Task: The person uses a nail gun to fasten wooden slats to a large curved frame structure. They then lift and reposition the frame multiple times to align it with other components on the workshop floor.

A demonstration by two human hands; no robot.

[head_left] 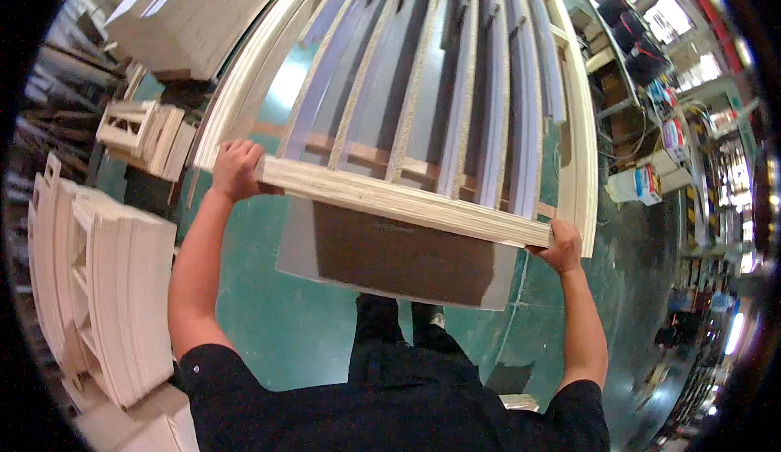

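Note:
A pale wooden crosspiece (407, 201) with a layered edge lies across the near end of a long wooden frame (576, 139). My left hand (237, 169) is wrapped round its left end, close to the frame's left long side. At the other end, my right hand (563, 246) grips it with the thumb on top. Whether the crosspiece is one bar or several stacked strips, and whether it is joined to the frame, I cannot tell. Beyond it, several long slats (411, 86) with purplish-grey faces and rough tan edges run away from me inside the frame.
A flat board (399, 253), dark in the middle, is low down below the crosspiece. Left stand stacked pale wooden frames (134, 281), smaller wooden pieces (146, 139) and a thick block of boards (199, 25). A white bucket (625, 187) sits right, beside a cluttered bench.

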